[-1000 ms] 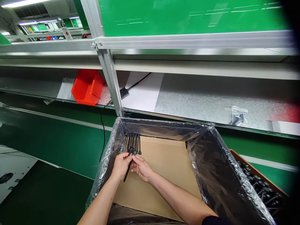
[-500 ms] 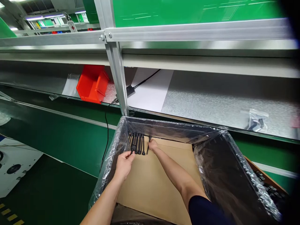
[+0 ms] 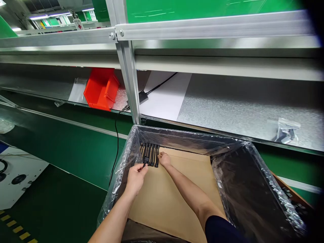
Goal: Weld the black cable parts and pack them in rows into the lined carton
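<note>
Short black cables [image 3: 152,155] with thicker ends lie side by side in a row at the far left of a brown cardboard sheet [image 3: 174,192]. The sheet is inside a box lined with clear plastic [image 3: 128,145]. My left hand [image 3: 136,175] pinches a black cable with a wide connector [image 3: 146,160], held over the front of the row. At the row's right edge, my right hand [image 3: 164,158] has its fingers closed on the outermost black cable [image 3: 157,157], which lies against the others. The fingertips partly cover that cable.
Behind the box runs a metal shelf [image 3: 227,108] with a red bin [image 3: 101,89], a black adapter [image 3: 143,97] on white paper and a bagged black part [image 3: 287,131]. An upright metal post [image 3: 129,81] stands at the box's far left corner. An orange-brown tray [image 3: 291,189] sits at right.
My right hand has moved the cable left, from standing apart to lying against the row. My left hand keeps its pinch in nearly the same place. The view has shifted slightly.
</note>
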A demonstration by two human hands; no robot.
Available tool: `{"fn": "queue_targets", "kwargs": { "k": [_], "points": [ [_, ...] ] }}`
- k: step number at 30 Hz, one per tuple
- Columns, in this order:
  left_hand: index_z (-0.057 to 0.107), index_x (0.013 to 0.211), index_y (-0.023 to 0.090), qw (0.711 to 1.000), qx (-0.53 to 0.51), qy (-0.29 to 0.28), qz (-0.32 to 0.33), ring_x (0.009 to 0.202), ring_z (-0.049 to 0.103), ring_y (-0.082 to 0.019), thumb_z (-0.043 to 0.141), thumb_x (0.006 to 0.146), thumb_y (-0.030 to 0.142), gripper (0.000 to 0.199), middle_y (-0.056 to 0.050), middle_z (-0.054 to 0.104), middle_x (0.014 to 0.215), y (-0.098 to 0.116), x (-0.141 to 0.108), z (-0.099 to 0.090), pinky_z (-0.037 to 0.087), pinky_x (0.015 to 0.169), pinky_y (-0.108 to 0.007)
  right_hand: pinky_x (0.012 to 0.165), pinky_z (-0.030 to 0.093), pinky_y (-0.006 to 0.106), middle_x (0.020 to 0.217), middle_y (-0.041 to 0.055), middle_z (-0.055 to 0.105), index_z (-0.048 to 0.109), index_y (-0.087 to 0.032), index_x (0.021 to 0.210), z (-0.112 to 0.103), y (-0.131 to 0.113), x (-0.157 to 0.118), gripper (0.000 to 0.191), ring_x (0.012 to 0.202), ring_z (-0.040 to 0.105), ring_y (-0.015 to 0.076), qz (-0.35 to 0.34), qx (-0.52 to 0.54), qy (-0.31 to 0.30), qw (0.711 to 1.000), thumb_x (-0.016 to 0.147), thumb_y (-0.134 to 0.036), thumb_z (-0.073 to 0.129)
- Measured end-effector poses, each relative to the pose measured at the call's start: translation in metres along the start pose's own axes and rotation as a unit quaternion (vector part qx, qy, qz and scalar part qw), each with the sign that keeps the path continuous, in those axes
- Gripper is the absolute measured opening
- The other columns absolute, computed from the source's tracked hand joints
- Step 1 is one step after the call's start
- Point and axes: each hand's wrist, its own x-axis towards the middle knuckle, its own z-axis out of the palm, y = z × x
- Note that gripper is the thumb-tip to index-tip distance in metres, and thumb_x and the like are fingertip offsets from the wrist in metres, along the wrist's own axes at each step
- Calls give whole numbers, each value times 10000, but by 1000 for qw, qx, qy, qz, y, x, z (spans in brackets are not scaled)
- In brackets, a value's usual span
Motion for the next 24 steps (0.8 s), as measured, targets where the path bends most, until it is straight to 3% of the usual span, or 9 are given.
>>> {"fn": "queue_targets", "kwargs": {
  "k": [4,6,8,12,15,17,18,20,24],
  "points": [
    [738,995,141,1000,16,14,17,703,559,-162,646,740,525,470,-53,664,799,-4,3,-1,430,688,-265,737,451,241,936,106,689,642,-127,993,-8,-1,-30,205,862,642,179,12,106,36,994,843,-196,520],
    [730,1033,163,998,44,16,39,808,587,-186,610,778,516,451,-76,667,920,-5,4,-2,448,760,-288,598,434,232,763,52,668,637,-148,913,-12,-7,-57,172,652,609,144,5,235,-13,972,841,-259,527],
    [718,1066,188,995,78,3,66,922,590,-206,576,813,489,418,-90,646,1016,-5,4,-1,451,840,-313,464,366,214,599,-8,602,626,-165,895,-18,-15,-92,213,457,503,107,-10,382,-137,914,823,-354,563],
    [738,990,199,980,147,-50,126,1109,537,-234,525,858,438,347,-110,602,1122,-6,0,1,408,978,-363,385,324,199,559,-27,601,598,-194,982,-34,-35,-157,370,357,439,87,-15,573,-339,746,796,-514,608],
    [716,1067,230,961,197,-117,157,1213,474,-245,514,868,394,328,-111,561,1243,-6,-3,1,361,1042,-383,456,424,196,651,16,643,596,-174,886,-44,-46,-180,309,481,560,99,49,651,-394,647,844,-480,577],
    [650,1195,258,952,224,-142,155,1263,435,-252,533,854,372,378,-106,519,1320,-6,-5,1,338,1066,-397,522,468,187,703,28,657,592,-168,855,-47,-46,-179,208,559,598,96,85,685,-387,611,850,-376,595],
    [609,1250,261,950,235,-142,149,1279,420,-255,551,838,358,427,-105,498,1348,-5,-6,0,331,1072,-401,536,477,187,729,26,664,590,-174,871,-47,-44,-174,150,571,600,93,93,695,-370,609,838,-318,612],
    [527,1333,249,949,252,-130,141,1304,397,-256,590,794,309,546,-107,469,1383,-5,-6,0,319,1083,-398,529,478,191,765,20,671,572,-190,900,-42,-34,-157,134,563,593,91,91,693,-318,641,790,-223,642],
    [569,1273,203,947,272,-119,120,1229,472,-258,601,737,243,538,-121,496,1359,-7,-5,1,414,974,-370,442,402,184,724,-20,632,489,-206,911,-27,-1,-106,239,436,488,69,94,558,-165,808,724,-129,616]
  ]
}}
